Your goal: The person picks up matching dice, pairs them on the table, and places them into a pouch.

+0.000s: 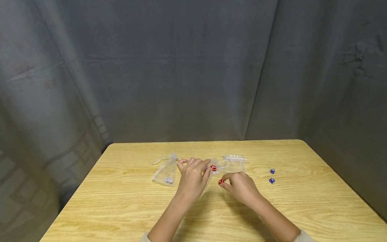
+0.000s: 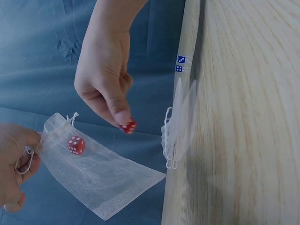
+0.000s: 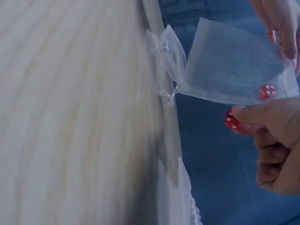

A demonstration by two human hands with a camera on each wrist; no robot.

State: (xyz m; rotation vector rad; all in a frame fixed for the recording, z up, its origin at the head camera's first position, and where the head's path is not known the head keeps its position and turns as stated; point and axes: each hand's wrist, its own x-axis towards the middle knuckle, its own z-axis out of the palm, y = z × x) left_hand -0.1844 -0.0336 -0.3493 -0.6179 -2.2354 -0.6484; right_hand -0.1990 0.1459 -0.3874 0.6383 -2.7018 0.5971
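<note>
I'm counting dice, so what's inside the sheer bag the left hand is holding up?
One red die shows through the sheer bag that the left hand grips. The right hand pinches a second red die outside it. Nothing else shows inside.

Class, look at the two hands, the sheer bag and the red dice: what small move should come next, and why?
Probably the right hand should carry the red die it pinches to the mouth of the sheer bag and drop it in. The left hand holds that bag by its top, one red die inside already sits there, and the pinched die hangs just beside the opening.
</note>
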